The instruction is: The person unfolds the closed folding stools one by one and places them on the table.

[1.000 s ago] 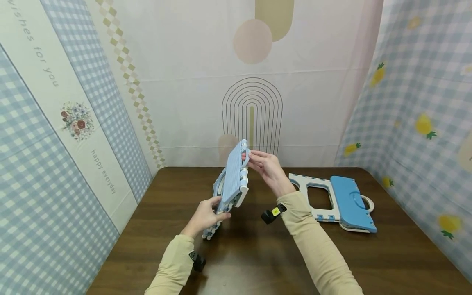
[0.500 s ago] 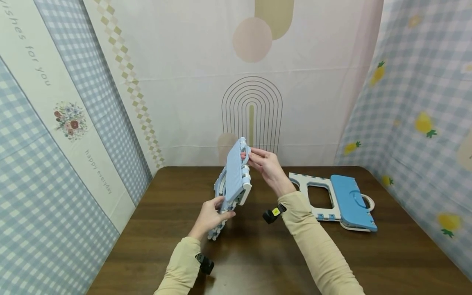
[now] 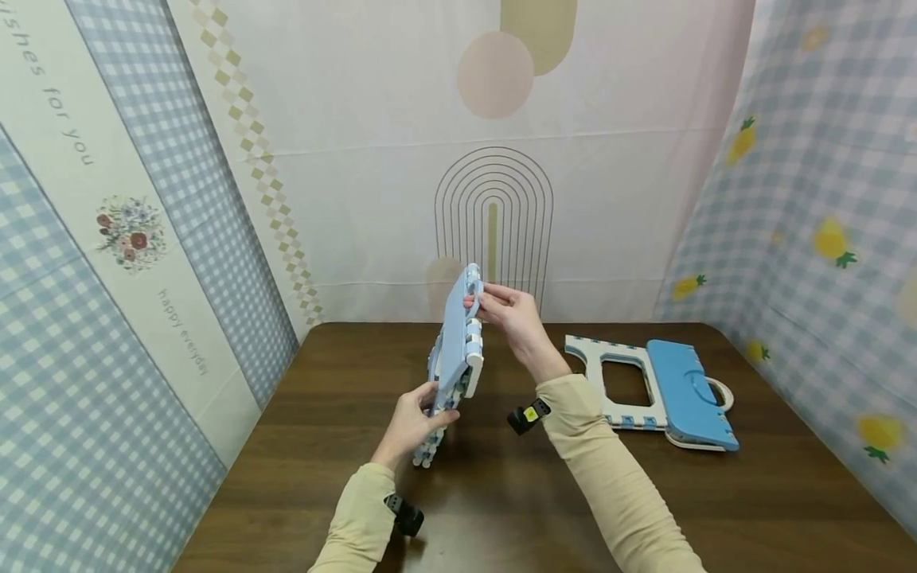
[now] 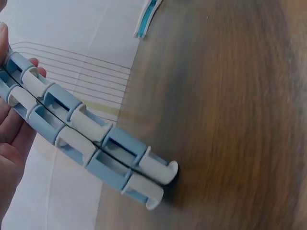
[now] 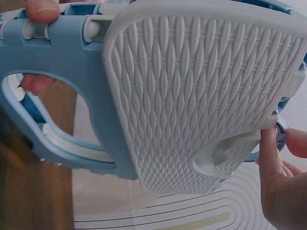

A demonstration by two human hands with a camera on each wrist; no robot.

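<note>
A folded light-blue and white folding step stool (image 3: pixel 453 338) is held upright and tilted, almost edge-on, over the middle of the table. My left hand (image 3: pixel 411 423) grips its lower side, thumb on the near edge. My right hand (image 3: pixel 519 322) pinches the small carrying handle (image 3: pixel 475 302) near the top. In the right wrist view, the stool's white woven-pattern panel (image 5: pixel 192 81) faces the camera, beside a blue leg frame (image 5: pixel 88 86) with a large opening. The left wrist view shows two rows of blue and white hinges (image 4: pixel 88 127) along the lower part, close to the tabletop.
A second step stool, blue and white, lies flat to the right, its blue top panel (image 3: pixel 688 394) and white leg frame (image 3: pixel 593 358) spread out. The brown wooden table (image 3: pixel 487 509) is bordered by hanging cloths (image 3: pixel 358 215) at the back and sides.
The held stool has turned more edge-on, and its lower end has shifted slightly right along with my left hand. My right hand keeps pinching the handle. The second stool stays on the table.
</note>
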